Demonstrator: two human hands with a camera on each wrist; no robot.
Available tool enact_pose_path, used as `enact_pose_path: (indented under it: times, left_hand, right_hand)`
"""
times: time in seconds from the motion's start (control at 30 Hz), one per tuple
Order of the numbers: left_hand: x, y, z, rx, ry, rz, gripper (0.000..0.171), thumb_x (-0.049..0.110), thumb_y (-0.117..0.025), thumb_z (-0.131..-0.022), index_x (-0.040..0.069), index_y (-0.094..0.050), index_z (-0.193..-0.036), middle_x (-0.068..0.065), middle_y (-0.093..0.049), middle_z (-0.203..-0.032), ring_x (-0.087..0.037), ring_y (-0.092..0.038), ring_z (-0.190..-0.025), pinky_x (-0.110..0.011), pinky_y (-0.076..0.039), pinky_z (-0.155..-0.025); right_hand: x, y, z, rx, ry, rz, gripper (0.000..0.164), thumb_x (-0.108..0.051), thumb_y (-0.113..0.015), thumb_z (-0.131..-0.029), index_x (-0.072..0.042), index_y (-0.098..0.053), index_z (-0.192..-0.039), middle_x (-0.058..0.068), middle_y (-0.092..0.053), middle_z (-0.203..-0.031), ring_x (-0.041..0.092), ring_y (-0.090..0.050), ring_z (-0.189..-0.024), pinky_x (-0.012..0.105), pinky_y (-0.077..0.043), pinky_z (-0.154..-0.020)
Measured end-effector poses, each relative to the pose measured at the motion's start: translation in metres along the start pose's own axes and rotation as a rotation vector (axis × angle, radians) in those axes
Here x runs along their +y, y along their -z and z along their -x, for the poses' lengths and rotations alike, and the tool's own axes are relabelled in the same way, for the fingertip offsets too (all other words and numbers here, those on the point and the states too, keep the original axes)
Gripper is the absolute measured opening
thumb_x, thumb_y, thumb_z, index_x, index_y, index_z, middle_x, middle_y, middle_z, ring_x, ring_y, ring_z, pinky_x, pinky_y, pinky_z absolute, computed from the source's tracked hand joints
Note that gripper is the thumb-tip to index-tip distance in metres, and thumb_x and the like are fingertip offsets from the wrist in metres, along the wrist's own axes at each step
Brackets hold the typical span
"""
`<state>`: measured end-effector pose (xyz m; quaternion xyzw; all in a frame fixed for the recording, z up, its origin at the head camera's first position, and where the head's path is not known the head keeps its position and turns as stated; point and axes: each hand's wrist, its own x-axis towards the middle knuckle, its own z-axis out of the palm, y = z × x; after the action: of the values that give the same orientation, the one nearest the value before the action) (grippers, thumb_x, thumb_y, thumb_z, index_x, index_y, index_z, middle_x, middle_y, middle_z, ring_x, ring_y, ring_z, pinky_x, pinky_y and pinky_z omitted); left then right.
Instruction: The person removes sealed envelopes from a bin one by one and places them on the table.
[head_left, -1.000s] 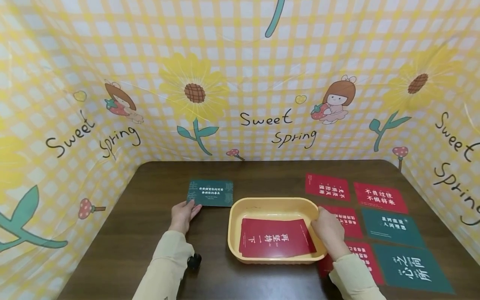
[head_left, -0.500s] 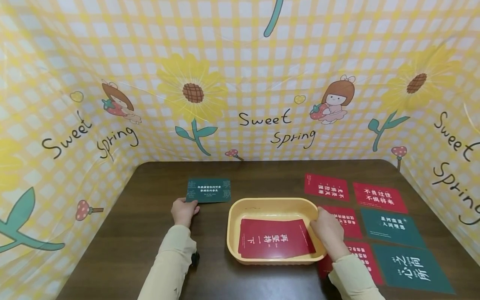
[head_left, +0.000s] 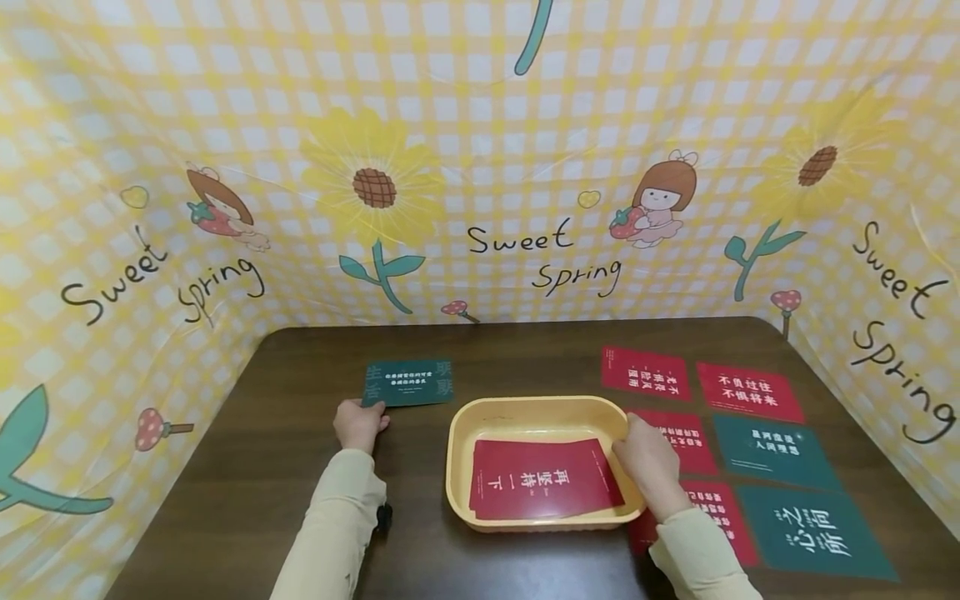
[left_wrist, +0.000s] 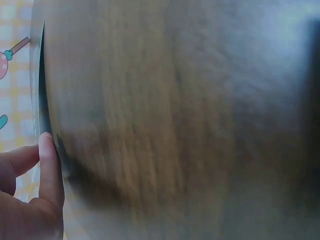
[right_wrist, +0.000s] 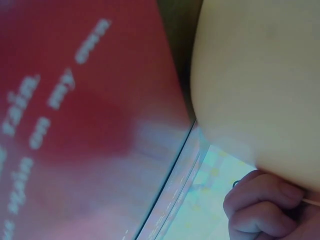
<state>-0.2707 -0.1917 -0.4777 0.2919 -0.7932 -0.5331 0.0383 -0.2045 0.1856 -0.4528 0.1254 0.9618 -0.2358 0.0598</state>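
My left hand [head_left: 358, 423] pinches the near left corner of a green card [head_left: 408, 383] with white lettering, at the back left of the table. In the left wrist view that card [left_wrist: 42, 85] appears almost edge-on, its end between thumb and finger. My right hand [head_left: 651, 458] grips the right rim of a yellow plastic tray [head_left: 532, 403]. Inside lies a small stack of red cards [head_left: 543, 479] printed in white. The right wrist view has the tray's outer wall [right_wrist: 260, 75] close up, with curled fingers [right_wrist: 262, 205] at its edge.
Right of the tray, several red and green cards lie in two columns, among them a red card [head_left: 750, 390] and a green card [head_left: 817, 533]. A brown wooden table [head_left: 225, 475] carries everything. Yellow checked cloth [head_left: 495, 150] walls the back and sides.
The head view has turned slightly, shifting everything left. My left fingers have drawn in more closely on the green card's corner, and the card has tilted a little. The tray and right hand stay put.
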Motion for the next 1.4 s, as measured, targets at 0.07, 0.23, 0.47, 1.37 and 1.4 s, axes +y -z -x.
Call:
enact_pose_path:
  times: [0.07,0.23,0.47,1.37,1.4]
  left_hand:
    - [-0.001,0.001,-0.002,-0.010,0.008,0.035,0.050,0.009,-0.060,-0.091,-0.018,-0.044,-0.131,-0.001,-0.060,-0.061,0.004,-0.055,-0.043,-0.013,-0.047,-0.050]
    - [0.002,0.001,-0.002,-0.018,0.012,0.176,0.048,0.001,-0.057,-0.090,-0.022,-0.042,-0.129,-0.020,-0.067,-0.075,0.005,-0.054,-0.040,-0.012,-0.048,-0.050]
    - [0.008,-0.001,0.005,-0.051,0.022,0.245,0.053,-0.002,-0.052,-0.089,-0.023,-0.034,-0.133,-0.043,-0.052,-0.118,0.007,-0.053,-0.040,-0.010,-0.048,-0.050]
    - [0.050,-0.072,0.138,-0.092,-0.743,-0.812,0.022,0.025,-0.070,-0.086,0.004,-0.066,-0.085,-0.008,-0.066,-0.071,-0.021,-0.063,-0.061,-0.038,-0.055,-0.058]
    - [0.048,-0.074,0.142,-0.093,-0.742,-0.854,0.025,0.028,-0.070,-0.085,0.003,-0.066,-0.083,-0.009,-0.065,-0.068,-0.022,-0.063,-0.059,-0.038,-0.055,-0.057]
  right_hand:
    - [-0.001,-0.001,0.000,0.004,0.000,-0.006,0.045,-0.011,-0.058,-0.082,0.006,-0.053,-0.123,0.025,-0.065,-0.105,0.028,-0.059,-0.076,0.044,-0.049,-0.061]
    - [-0.002,-0.003,0.001,0.008,0.006,-0.012,0.042,-0.011,-0.058,-0.082,0.006,-0.055,-0.120,0.023,-0.065,-0.100,0.027,-0.057,-0.073,0.042,-0.048,-0.059]
    - [-0.002,-0.002,0.001,0.005,0.005,-0.024,0.039,-0.010,-0.059,-0.083,0.007,-0.055,-0.117,0.022,-0.065,-0.097,0.026,-0.056,-0.072,0.042,-0.048,-0.060]
    - [0.001,-0.001,-0.001,0.030,0.020,-0.003,0.038,-0.011,-0.056,-0.081,0.005,-0.056,-0.117,0.025,-0.066,-0.102,0.031,-0.061,-0.078,0.048,-0.049,-0.061]
    - [0.001,-0.001,-0.001,0.030,0.018,-0.003,0.038,-0.011,-0.056,-0.082,0.005,-0.056,-0.117,0.025,-0.066,-0.102,0.031,-0.061,-0.078,0.048,-0.049,-0.062]
